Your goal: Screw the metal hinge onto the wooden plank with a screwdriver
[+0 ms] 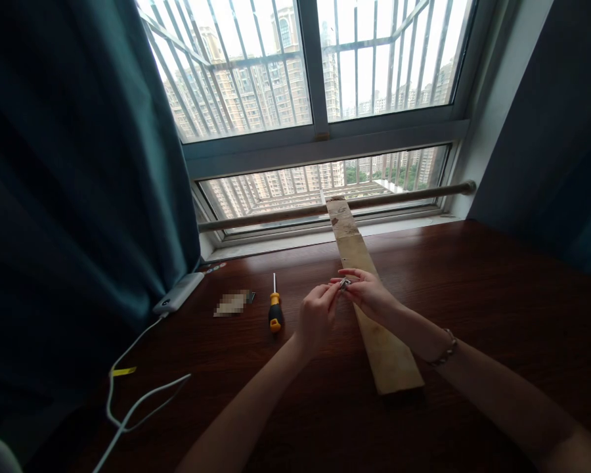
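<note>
A small silvery metal piece [345, 284] is pinched between the fingertips of both hands, above a long wooden board [381, 341]. My left hand [319, 309] grips it from the left, fingers closed. From the right, my right hand [367, 292] holds the same piece between thumb and fingers; a bracelet circles that wrist. The piece is too small to make out in detail. The board lies on the dark brown table [453, 282], its far end at the window rail. A yellow and black screwdriver [274, 312] lies left of my left hand, its shaft towards the window.
Left of the screwdriver lies a small blurred item [232, 303]. A white power strip or box [180, 293] with a white cable [132, 345] sits beside the blue curtain [128, 164]. A metal rail [408, 196] crosses before the barred window.
</note>
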Demonstrator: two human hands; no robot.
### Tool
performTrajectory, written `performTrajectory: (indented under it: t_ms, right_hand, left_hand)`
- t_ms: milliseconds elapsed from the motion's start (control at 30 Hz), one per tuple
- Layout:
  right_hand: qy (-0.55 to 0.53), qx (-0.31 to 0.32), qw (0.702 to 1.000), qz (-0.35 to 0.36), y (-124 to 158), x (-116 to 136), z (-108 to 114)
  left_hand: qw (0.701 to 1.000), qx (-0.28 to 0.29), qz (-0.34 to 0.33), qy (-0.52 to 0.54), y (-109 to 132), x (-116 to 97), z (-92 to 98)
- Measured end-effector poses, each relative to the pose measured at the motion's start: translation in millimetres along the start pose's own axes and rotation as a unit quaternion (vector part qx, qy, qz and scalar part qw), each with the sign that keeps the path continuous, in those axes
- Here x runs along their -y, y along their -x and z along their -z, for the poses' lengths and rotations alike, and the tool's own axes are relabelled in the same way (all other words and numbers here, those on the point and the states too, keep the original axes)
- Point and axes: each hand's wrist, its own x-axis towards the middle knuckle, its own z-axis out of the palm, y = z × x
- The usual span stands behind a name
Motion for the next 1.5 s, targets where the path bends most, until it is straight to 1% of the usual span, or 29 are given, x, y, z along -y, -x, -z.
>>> performTrajectory:
  t_ms: [200, 400, 500, 567, 633, 667, 733, 867, 967, 1033, 1100, 1167, 1267, 1333, 1367, 1400, 1467, 1500]
  right_hand:
    - [-0.01, 0.001, 1.0, -0.003, 4, 7, -3]
    - [-0.002, 0.01, 1.0, 0.002, 4, 6, -2]
    - [0.005, 0.015, 1.0, 0.005, 4, 5, -2]
    - [0.012, 0.021, 1.0, 0.005, 4, 4, -2]
    - [0.016, 0.029, 0.999, 0.006, 3, 4, -2]
    - [0.017, 0.033, 0.999, 0.007, 3, 4, -1]
    - [0.016, 0.036, 0.999, 0.009, 2, 4, -1]
    - [0.013, 0.044, 0.999, 0.011, -1, 4, 2]
    - [0.019, 0.045, 0.999, 0.0, -3, 3, 4]
    - [0.019, 0.041, 0.999, -0.008, -3, 3, 5]
    - [0.014, 0.039, 0.999, -0.012, -1, 5, 5]
    - [0.016, 0.04, 0.999, -0.011, 1, 8, 5]
    - [0.025, 0.052, 0.998, -0.007, 4, 12, 5]
    - [0.03, 0.068, 0.997, -0.006, 5, 14, 5]
    - [0.032, 0.074, 0.997, -0.005, 5, 14, 5]
    - [0.034, 0.078, 0.996, -0.006, 5, 14, 4]
    - [0.041, 0.077, 0.996, -0.011, 6, 13, 4]
    - [0.044, 0.074, 0.996, -0.014, 6, 13, 3]
  left_hand:
    - [0.999, 0.014, -0.015, -0.037, 2, -1, 0.4]
    - [1.0, 0.016, -0.012, -0.017, 0, 1, 1.2]
    - [1.0, 0.011, 0.014, 0.017, -1, -1, 2.9]
    - [0.997, 0.008, 0.051, 0.049, -3, -3, 5.4]
    - [0.99, 0.006, 0.099, 0.103, -5, -4, 8.2]
    - [0.982, 0.009, 0.124, 0.142, -7, -3, 9.4]
    - [0.956, 0.023, 0.174, 0.233, -9, -1, 10.9]
    - [0.884, 0.038, 0.267, 0.382, -12, 3, 11.1]
    - [0.839, 0.041, 0.311, 0.445, -16, 5, 14.6]
    - [0.824, 0.028, 0.33, 0.459, -21, 11, 23.8]
    - [0.826, -0.013, 0.341, 0.448, -28, 24, 41.3]
    - [0.84, -0.078, 0.349, 0.409, -35, 48, 66.7]
    - [0.866, -0.166, 0.364, 0.301, -36, 101, 110.9]
    - [0.876, -0.196, 0.389, 0.208, -28, 141, 135.4]
    - [0.878, -0.198, 0.407, 0.157, -21, 161, 144.1]
    - [0.877, -0.189, 0.429, 0.111, -14, 179, 150.0]
    - [0.862, -0.131, 0.489, 0.021, 0, 207, 153.9]
    - [0.852, -0.101, 0.513, -0.014, 6, 217, 152.5]
